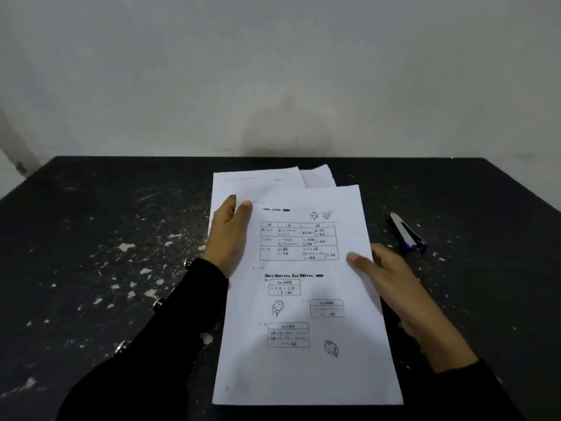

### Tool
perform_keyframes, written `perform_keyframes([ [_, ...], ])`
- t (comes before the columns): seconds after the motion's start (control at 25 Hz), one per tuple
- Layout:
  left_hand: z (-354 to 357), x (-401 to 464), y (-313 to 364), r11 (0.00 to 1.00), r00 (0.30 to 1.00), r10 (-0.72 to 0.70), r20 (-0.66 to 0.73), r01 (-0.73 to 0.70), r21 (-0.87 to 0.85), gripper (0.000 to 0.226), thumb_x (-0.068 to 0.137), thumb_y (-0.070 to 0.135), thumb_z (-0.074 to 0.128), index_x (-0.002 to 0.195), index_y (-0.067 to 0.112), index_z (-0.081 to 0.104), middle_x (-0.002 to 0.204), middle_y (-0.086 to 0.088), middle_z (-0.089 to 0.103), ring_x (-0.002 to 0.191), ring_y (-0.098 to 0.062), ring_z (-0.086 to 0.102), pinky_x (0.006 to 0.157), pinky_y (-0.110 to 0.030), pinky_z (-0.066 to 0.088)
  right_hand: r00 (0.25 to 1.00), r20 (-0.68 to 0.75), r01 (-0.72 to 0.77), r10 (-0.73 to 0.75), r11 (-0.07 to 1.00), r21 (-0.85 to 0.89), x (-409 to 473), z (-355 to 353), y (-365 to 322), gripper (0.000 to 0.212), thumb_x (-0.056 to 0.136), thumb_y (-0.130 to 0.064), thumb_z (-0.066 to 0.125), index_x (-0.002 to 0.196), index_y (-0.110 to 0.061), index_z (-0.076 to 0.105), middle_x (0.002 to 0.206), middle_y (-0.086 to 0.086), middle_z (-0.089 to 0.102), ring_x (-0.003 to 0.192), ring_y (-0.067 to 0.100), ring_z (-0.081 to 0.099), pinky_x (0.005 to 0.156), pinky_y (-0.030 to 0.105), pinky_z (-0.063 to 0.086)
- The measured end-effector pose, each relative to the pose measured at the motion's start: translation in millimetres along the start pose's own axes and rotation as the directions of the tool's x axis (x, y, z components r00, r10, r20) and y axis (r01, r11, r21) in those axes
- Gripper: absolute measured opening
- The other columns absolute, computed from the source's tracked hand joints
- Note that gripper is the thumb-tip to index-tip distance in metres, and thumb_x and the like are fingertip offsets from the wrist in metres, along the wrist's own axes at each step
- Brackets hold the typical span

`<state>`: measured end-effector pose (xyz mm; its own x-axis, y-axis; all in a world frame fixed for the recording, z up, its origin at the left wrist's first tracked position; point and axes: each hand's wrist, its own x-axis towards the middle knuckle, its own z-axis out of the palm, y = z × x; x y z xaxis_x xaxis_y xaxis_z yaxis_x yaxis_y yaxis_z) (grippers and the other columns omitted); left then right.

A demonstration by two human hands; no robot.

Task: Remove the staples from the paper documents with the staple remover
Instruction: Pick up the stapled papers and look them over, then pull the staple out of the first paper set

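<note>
Papers [303, 299] lay mid-table [91, 238], top sheet w/ more sheets under at far end. L hand [229, 238] held the left edge, R hand [394, 287] pinched the right edge. Remover [408, 233] lay untouched, far right of papers.

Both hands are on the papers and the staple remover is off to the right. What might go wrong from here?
1. The staple remover lies untouched on the table; reaching for it means the right hand lets go, and the top sheet may slide.
2. The sheets are already fanned out under the left hand, so the stack could skew further.
3. No staple is visible here, so prying blindly could tear a corner.
</note>
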<state>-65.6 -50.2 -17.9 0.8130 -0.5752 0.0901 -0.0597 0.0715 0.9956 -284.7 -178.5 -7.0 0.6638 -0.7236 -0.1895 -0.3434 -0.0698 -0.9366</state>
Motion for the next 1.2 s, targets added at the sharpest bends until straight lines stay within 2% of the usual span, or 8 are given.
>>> perform_keyframes([
  [0.16, 1.6, 0.7, -18.5, 0.999, 0.999, 0.036, 0.011, -0.036, -0.005, 0.025, 0.099, 0.019, 0.044, 0.111, 0.012, 0.064, 0.114, -0.007, 0.071, 0.109, -0.025, 0.067, 0.096, -0.05, 0.052, 0.951, -0.259, 0.032, -0.166, 0.891, -0.453, 23.4, -15.6, 4.2, 0.03, 0.092, -0.04, 0.056, 0.108, -0.016, 0.064, 0.092, -0.006, 0.066, 0.08, 0.006, 0.06, 0.071, 0.022, 0.049],
  [0.32, 5.1, 0.9, -26.2, 1.0, 1.0, 0.024, -0.002, -0.024, 0.013, 0.023, 0.099, 0.018, 0.044, 0.11, 0.011, 0.064, 0.11, -0.006, 0.072, 0.105, -0.025, 0.068, 0.094, -0.051, 0.053, 0.822, -0.432, -0.089, -0.371, 0.665, -0.741, 51.3, -34.6, 14.0, 0.037, 0.091, -0.038, 0.057, 0.118, -0.013, 0.059, 0.117, 0.01, 0.056, 0.108, 0.026, 0.051, 0.086, 0.039, 0.046],
  [0.52, 5.2, 0.5, -29.2, 1.0, 1.0, 0.007, 0.007, -0.007, 0.021, 0.023, 0.099, 0.02, 0.044, 0.107, 0.013, 0.064, 0.11, -0.006, 0.072, 0.106, -0.025, 0.068, 0.093, -0.054, 0.053, 0.854, -0.465, -0.263, -0.233, 0.578, -0.773, 75.1, -46.3, 25.2, 0.05, 0.093, -0.042, 0.053, 0.13, -0.009, 0.051, 0.134, 0.016, 0.045, 0.123, 0.034, 0.04, 0.096, 0.048, 0.038],
  [0.76, 7.9, 0.3, -29.2, 0.998, 1.0, -0.02, 0.014, 0.021, -0.055, 0.024, 0.099, 0.016, 0.043, 0.107, 0.018, 0.066, 0.112, -0.002, 0.072, 0.109, -0.022, 0.067, 0.096, -0.05, 0.052, 0.861, -0.458, -0.253, -0.221, 0.595, -0.763, 81.5, -44.4, 29.8, 0.04, 0.098, -0.031, 0.046, 0.128, -0.004, 0.053, 0.129, 0.019, 0.047, 0.12, 0.036, 0.043, 0.097, 0.049, 0.037],
  [0.88, 7.7, -0.1, -29.1, 0.995, 0.999, -0.03, 0.02, 0.032, -0.09, 0.023, 0.099, 0.016, 0.044, 0.108, 0.013, 0.065, 0.112, -0.005, 0.072, 0.107, -0.025, 0.068, 0.093, -0.05, 0.054, 0.862, -0.452, -0.117, -0.229, 0.777, -0.618, 78.5, -44.0, 17.8, 0.038, 0.098, -0.031, 0.048, 0.127, -0.007, 0.056, 0.122, 0.017, 0.052, 0.113, 0.033, 0.052, 0.097, 0.041, 0.041],
  [1.0, 7.8, -0.7, -30.1, 0.992, 1.0, -0.024, 0.018, 0.026, -0.125, 0.021, 0.099, 0.014, 0.046, 0.106, 0.006, 0.064, 0.107, -0.011, 0.072, 0.101, -0.028, 0.069, 0.089, -0.048, 0.056, 0.889, -0.415, 0.092, -0.193, 0.964, -0.25, 69.3, -36.0, -7.9, 0.029, 0.094, -0.034, 0.054, 0.12, -0.022, 0.059, 0.118, 0.002, 0.059, 0.109, 0.018, 0.058, 0.099, 0.035, 0.045],
  [1.12, 6.2, -0.6, -28.2, 0.988, 0.999, -0.013, 0.031, 0.017, -0.152, 0.019, 0.099, 0.011, 0.046, 0.103, 0.0, 0.062, 0.1, -0.009, 0.072, 0.093, -0.022, 0.07, 0.084, -0.043, 0.058, 0.962, -0.193, 0.233, -0.191, 0.946, 0.225, 61.6, -10.1, -42.4, 0.026, 0.089, -0.027, 0.059, 0.114, -0.019, 0.061, 0.108, 0.0, 0.066, 0.101, 0.015, 0.066, 0.091, 0.033, 0.054],
  [1.2, 6.6, -0.5, -27.2, 0.986, 0.999, -0.02, 0.037, 0.026, -0.162, 0.018, 0.099, 0.01, 0.047, 0.1, 0.0, 0.062, 0.098, -0.009, 0.071, 0.09, -0.022, 0.069, 0.083, -0.044, 0.056, 0.974, -0.045, 0.224, -0.224, 0.901, 0.371, 62.8, 8.3, -60.9, 0.033, 0.081, -0.027, 0.062, 0.112, -0.014, 0.06, 0.107, 0.004, 0.068, 0.098, 0.017, 0.07, 0.089, 0.032, 0.056],
])
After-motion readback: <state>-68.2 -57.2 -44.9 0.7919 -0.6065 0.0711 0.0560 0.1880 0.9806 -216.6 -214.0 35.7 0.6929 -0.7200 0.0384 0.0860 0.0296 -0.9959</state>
